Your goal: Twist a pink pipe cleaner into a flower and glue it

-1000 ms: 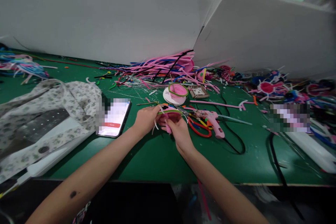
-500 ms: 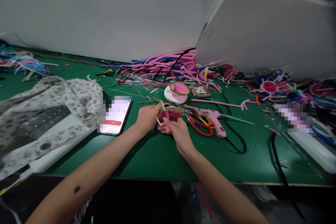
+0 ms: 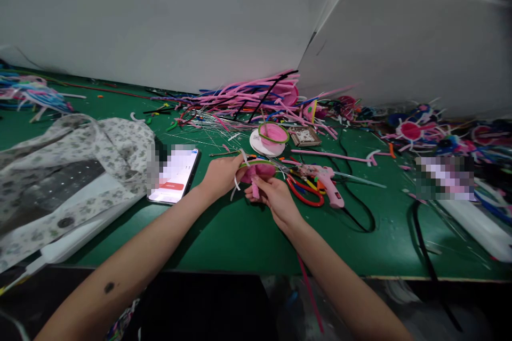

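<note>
Over the green table, a pink cup-shaped craft piece (image 3: 262,171) with a green rim and white strips is between my two hands. My left hand (image 3: 224,173) is closed on its left edge, where the white strips stick out. The fingers of my right hand (image 3: 274,197) pinch a short pink stem (image 3: 255,190) at the front of the piece. Just behind stands a pink bowl with a green rim (image 3: 274,133) on a white disc (image 3: 256,145). To the right lie red-handled scissors (image 3: 308,197) and a pink glue gun (image 3: 328,184).
A phone (image 3: 176,176) and a floral cloth (image 3: 132,144) lie on the left. Pink, blue and black pipe cleaners (image 3: 248,93) are heaped along the wall. A small ornate frame (image 3: 306,137) sits behind the glue gun, whose black cord (image 3: 366,228) curls rightward. Another phone (image 3: 446,178) is at right.
The pink piece has turned, so its inside and the pink stem show more. My right hand has shifted slightly down and right on it. My left hand has moved slightly left.
</note>
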`<state>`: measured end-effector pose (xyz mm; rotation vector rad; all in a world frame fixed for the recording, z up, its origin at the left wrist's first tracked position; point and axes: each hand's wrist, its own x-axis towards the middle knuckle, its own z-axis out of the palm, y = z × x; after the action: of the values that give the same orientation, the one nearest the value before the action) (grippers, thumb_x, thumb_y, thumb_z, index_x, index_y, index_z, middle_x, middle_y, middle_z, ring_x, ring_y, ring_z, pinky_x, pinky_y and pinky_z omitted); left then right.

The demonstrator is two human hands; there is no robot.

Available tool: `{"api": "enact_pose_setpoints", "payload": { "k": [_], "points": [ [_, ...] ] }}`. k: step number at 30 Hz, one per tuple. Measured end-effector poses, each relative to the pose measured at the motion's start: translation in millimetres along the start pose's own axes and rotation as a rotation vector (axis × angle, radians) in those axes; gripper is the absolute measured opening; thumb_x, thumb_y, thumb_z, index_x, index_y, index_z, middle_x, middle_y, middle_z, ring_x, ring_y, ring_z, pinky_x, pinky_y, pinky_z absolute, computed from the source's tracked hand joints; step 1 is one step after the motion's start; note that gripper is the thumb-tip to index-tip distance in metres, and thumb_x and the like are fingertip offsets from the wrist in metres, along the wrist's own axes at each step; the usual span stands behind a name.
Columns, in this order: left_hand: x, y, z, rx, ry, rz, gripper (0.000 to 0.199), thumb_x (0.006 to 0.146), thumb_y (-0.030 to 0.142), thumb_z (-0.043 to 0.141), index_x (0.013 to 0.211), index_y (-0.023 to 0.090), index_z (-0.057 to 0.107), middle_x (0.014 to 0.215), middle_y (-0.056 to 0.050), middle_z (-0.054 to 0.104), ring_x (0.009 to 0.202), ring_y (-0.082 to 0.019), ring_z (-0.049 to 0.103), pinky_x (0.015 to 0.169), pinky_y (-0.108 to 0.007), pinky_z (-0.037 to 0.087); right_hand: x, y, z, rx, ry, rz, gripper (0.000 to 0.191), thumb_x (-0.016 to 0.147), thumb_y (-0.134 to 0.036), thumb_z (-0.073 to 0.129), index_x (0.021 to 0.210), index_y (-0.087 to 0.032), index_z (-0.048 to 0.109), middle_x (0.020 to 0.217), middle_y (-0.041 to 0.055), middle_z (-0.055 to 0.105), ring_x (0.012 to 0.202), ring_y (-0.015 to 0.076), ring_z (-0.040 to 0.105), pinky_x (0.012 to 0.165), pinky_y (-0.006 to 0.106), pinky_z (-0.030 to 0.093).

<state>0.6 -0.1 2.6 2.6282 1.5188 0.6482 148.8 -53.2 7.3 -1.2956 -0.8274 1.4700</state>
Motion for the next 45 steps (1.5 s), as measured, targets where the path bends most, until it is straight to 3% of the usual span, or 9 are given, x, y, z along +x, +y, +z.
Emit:
{"api": "enact_pose_setpoints", "payload": {
  "k": [5,22,33,37,40,45],
  "points": [
    [0,1,5.1,0.017,0.024,-0.020,0.030,0.092,0.033,0.042,0.115,0.019,0.056,0.079,-0.006,0.071,0.072,-0.018,0.067,0.056,-0.023,0.039,-2,2,0,-0.001,0.001,-0.010,0.021,0.072,-0.031,0.073,0.068,-0.013,0.061,0.057,0.0057,0.070,0.046,0.0127,0.064,0.048,0.022,0.054],
    [-2,1,7.7,0.016,0.064,0.047,0.027,0.090,0.028,0.048,0.114,0.021,0.058,0.084,-0.004,0.072,0.074,-0.018,0.066,0.056,-0.023,0.039,-25,-1,-6,-0.045,-0.058,0.045,0.035,0.061,-0.035,0.079,0.081,-0.015,0.057,0.058,-0.0003,0.066,0.047,0.0100,0.060,0.046,0.019,0.043],
    [-2,1,1.7,-0.034,0.064,0.051,0.030,0.091,0.027,0.047,0.118,0.021,0.057,0.086,-0.004,0.072,0.077,-0.020,0.067,0.062,-0.025,0.044,-31,0,-8,-0.029,-0.095,0.091,0.036,0.063,-0.036,0.078,0.086,-0.015,0.061,0.063,0.0025,0.069,0.055,0.0118,0.064,0.054,0.022,0.049],
    [-3,2,-2.1,-0.125,0.037,0.050,0.034,0.090,0.028,0.046,0.123,0.022,0.055,0.090,-0.005,0.072,0.083,-0.021,0.067,0.070,-0.028,0.047,-27,-6,-7,-0.015,-0.120,0.086,0.033,0.071,-0.046,0.069,0.072,-0.013,0.064,0.069,0.0072,0.070,0.060,0.0137,0.065,0.058,0.025,0.052],
    [-5,3,-3.4,-0.215,0.042,0.057,0.040,0.090,0.028,0.045,0.129,0.023,0.050,0.096,-0.005,0.071,0.087,-0.022,0.067,0.074,-0.030,0.048,-19,-8,-1,-0.013,-0.108,0.038,0.034,0.068,-0.046,0.071,0.073,-0.013,0.065,0.068,0.0071,0.068,0.060,0.0156,0.064,0.056,0.028,0.053],
    [-5,5,-4.2,-0.538,0.192,0.018,0.058,0.090,0.031,0.046,0.144,0.026,0.026,0.124,-0.007,0.062,0.108,-0.022,0.060,0.089,-0.033,0.045,0,-17,5,-0.022,-0.051,-0.177,0.030,0.063,-0.043,0.075,0.075,-0.018,0.065,0.056,-0.0019,0.061,0.052,0.0133,0.057,0.056,0.028,0.051]
  ]
}}
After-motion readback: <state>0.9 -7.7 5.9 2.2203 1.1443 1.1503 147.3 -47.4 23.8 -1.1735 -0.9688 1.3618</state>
